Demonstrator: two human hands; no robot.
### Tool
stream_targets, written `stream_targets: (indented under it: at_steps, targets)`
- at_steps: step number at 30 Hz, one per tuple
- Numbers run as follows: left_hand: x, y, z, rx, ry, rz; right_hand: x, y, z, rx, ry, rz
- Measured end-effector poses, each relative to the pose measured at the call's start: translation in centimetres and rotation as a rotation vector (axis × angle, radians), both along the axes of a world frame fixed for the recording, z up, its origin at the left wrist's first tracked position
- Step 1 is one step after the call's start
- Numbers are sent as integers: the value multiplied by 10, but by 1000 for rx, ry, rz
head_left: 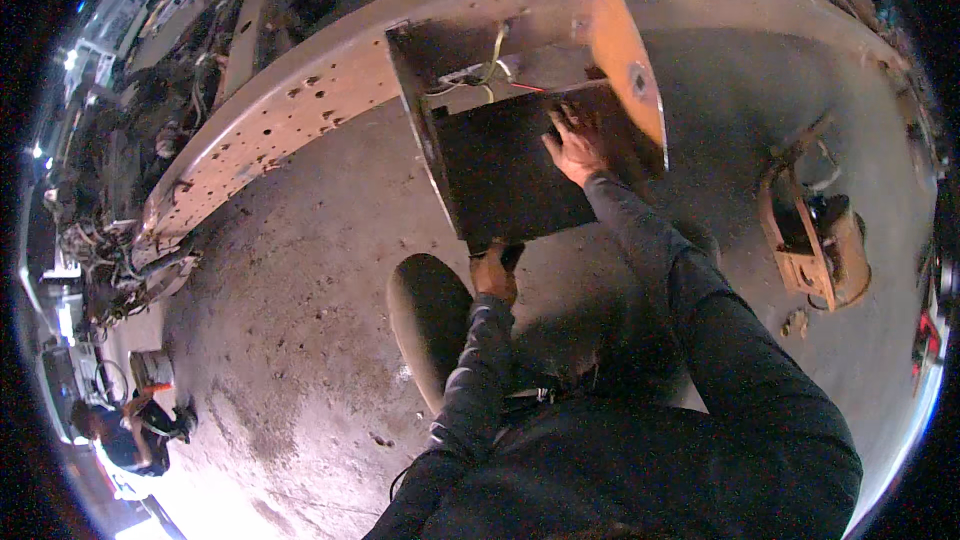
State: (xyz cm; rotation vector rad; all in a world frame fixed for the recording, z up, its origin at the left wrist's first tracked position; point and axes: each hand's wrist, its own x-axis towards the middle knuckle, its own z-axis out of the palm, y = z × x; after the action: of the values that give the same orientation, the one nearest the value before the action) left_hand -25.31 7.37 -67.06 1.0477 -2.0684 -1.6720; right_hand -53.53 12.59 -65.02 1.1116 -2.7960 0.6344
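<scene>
A flat, dark panel [510, 165] lies inside an open metal bracket, between its dark left side plate [422, 125] and its orange right side plate [630, 60]. On the panel's upper right part rests my right hand [578, 148], palm down with fingers spread. My left hand [494, 275] is closed at the panel's near edge, with its fingertips partly hidden under that edge. Behind the panel, several thin wires [492, 70] in yellow-green, white and red show within the bracket.
A long, curved-looking frame rail [270, 120] with many holes runs behind the bracket. On the concrete floor [310, 310] to the right sits a rusty bracket with a rounded part [815, 240]. Cables and machinery [100, 240] crowd the far left. Another person [130, 430] is low at the lower left.
</scene>
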Motion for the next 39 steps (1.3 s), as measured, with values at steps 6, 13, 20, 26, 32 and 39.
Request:
stream_targets:
  at_steps: [6,13,20,26,32,39]
  targets:
    - [-12,-8,-27,296,-85,246,84,64,21,-692,-503,-67]
    - [-47,-2,5,1016,361,532,111,150,-87,-1212,-1227,-957]
    - [-55,11,24,788,240,589,28,142,-143,-1099,-985,-847]
    - [-46,11,-1,961,367,599,22,148,-157,-979,-874,-819]
    - [-56,8,-5,939,346,533,-7,150,-169,-647,-612,-785]
    - [-56,10,8,809,295,468,6,167,-108,95,-177,-871]
